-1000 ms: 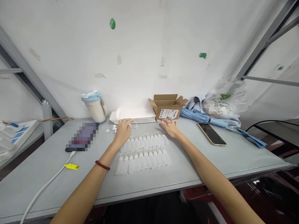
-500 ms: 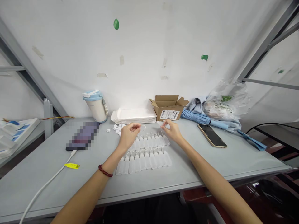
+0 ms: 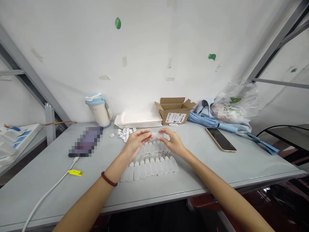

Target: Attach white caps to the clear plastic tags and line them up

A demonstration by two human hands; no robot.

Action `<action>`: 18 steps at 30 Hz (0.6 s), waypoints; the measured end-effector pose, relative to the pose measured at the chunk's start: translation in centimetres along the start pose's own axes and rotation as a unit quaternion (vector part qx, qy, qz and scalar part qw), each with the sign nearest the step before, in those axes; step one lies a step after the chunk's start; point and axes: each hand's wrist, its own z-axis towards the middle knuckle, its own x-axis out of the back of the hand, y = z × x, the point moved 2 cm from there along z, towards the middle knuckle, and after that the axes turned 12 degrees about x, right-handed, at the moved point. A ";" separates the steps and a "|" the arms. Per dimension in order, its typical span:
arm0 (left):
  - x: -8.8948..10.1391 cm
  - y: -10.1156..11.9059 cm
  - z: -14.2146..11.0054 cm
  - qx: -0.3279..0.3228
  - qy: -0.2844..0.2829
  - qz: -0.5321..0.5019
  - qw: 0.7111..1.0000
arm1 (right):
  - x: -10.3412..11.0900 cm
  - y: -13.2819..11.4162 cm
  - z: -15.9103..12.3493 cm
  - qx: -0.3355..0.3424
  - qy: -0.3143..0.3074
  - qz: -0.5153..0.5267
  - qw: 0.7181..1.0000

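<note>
both hands, left (image 3: 134, 141) and right (image 3: 174, 140), pinch a small translucent piece (image 3: 156, 134) between them, above the tabletop (image 3: 193, 167)!

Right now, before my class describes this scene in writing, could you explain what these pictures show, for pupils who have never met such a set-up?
There is no machine here: a person works with two bare hands, and every picture comes from one camera on their head, looking forward and down.

On the grey table lie two rows of clear tubes with thin white loops. Beyond them is a heap of white bits, and behind, a white stack, an open box and a cup. To the right are a phone, a blue umbrella and a plastic bag.

The left hand and right hand pinch a small clear piece between them; its exact shape is hard to tell.
</note>
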 end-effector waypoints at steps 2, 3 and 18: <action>-0.1 0.0 -0.1 0.003 0.002 0.003 1.000 | 0.0 0.0 0.0 -0.001 0.009 0.001 1.000; -0.1 0.0 -0.1 0.005 0.002 0.006 1.000 | 0.0 0.0 0.0 -0.002 0.011 0.003 1.000; -0.4 -0.1 -0.7 0.037 0.009 0.075 0.996 | -0.8 0.1 -0.5 0.042 0.017 -0.004 0.999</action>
